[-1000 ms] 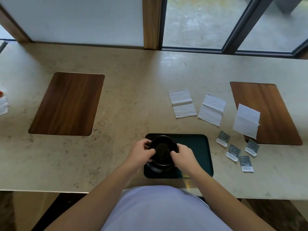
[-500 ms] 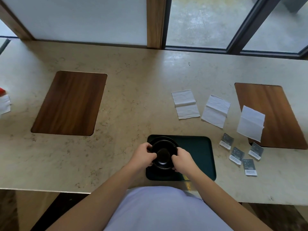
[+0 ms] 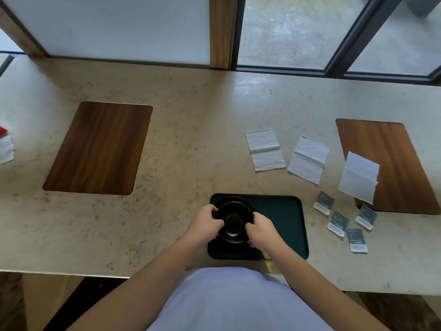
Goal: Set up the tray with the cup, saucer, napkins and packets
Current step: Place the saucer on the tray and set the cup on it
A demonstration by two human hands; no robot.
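A dark green tray lies at the counter's near edge. On its left half a black cup rests on a black saucer. My left hand grips the cup's left side and my right hand grips its right side. Three white napkins lie beyond the tray to the right: one, a second, and a third partly over a wooden inlay. Several grey packets are scattered on the counter just right of the tray.
Two dark wooden inlays sit in the beige stone counter, one at left and one at right. A white paper item with something red lies at the far left edge. Windows run along the far side.
Both hands stay closed around the cup on the tray's left half. Only the view has shifted slightly; napkins and packets lie where they were.
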